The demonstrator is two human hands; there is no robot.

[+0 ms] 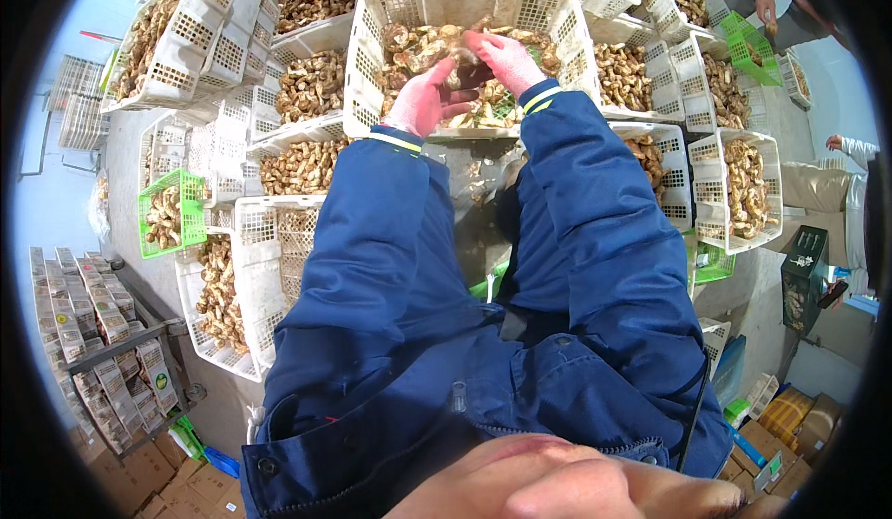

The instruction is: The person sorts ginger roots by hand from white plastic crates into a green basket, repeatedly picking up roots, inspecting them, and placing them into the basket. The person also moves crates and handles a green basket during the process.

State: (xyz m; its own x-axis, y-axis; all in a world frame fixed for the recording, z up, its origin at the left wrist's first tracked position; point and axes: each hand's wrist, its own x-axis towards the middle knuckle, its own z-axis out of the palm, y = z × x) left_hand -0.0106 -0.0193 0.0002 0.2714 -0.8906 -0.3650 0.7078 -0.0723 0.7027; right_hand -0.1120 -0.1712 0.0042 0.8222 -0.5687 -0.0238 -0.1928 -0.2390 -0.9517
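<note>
A white plastic crate [361, 94] with latticed walls stands before me, holding brown and cream mushrooms [417, 39] and some green leaf-like bits. Over it, my left hand [421, 101], in a pink knit glove, is turned palm up with its thumb against a mushroom [458, 57]. Its lower fingers are spread and partly shaded. My right hand [507, 60], gloved alike, reaches in from the other side and pinches the same mushroom with its fingertips. The mushroom is partly hidden by the fingers.
More white crates of mushrooms crowd both sides, such as the left crate [247, 355] and right crate [773, 191]. A green basket [191, 205] sits at left. Stacked crates fill a metal rack [118, 352]. Other people's hands [765, 7] show at upper right. Cardboard boxes [209, 487] lie behind.
</note>
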